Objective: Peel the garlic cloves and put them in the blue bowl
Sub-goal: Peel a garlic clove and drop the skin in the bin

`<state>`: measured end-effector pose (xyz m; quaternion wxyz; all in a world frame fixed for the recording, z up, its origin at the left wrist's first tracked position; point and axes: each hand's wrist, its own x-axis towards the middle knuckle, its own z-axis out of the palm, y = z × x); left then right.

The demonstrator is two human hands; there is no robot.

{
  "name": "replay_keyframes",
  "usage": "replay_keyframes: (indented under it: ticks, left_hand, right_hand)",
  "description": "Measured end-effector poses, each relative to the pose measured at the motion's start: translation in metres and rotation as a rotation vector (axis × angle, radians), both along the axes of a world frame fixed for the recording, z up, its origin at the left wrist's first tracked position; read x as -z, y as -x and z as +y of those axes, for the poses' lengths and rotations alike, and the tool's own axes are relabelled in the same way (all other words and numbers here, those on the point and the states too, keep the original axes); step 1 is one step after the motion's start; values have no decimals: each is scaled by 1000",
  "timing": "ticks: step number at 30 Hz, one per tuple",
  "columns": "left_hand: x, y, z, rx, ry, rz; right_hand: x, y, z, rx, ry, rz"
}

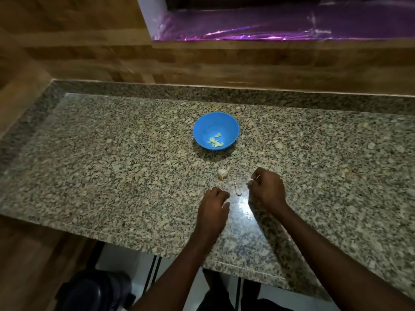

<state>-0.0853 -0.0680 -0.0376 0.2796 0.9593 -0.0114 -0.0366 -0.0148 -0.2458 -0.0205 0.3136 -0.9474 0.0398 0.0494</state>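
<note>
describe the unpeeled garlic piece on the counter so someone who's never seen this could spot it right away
Start at the blue bowl in the middle of the granite counter. Come straight toward the person from the bowl; the garlic piece lies on bare stone between the bowl and the two hands. It is plump, whitish and pointed, larger than the thin pale scrap lying nearer the hands.

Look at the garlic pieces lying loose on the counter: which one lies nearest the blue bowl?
The plump garlic piece, just below the blue bowl. The slimmer garlic piece lies farther off, between the left hand and right hand.
</note>
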Motion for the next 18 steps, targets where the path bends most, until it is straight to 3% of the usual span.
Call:
replay_keyframes:
  ticks: [7, 12, 18]
  left_hand:
    - [-4, -22, 18, -99, 168, 38]
    - [2, -28, 24, -123, 245, 82]
    - [3, -44, 20, -120, 358, 89]
  right_hand:
    - [-54, -88, 63, -25, -144, -193]
    - [-70, -139, 99, -72, -69, -135]
    - [-53, -107, 72, -19, -108, -159]
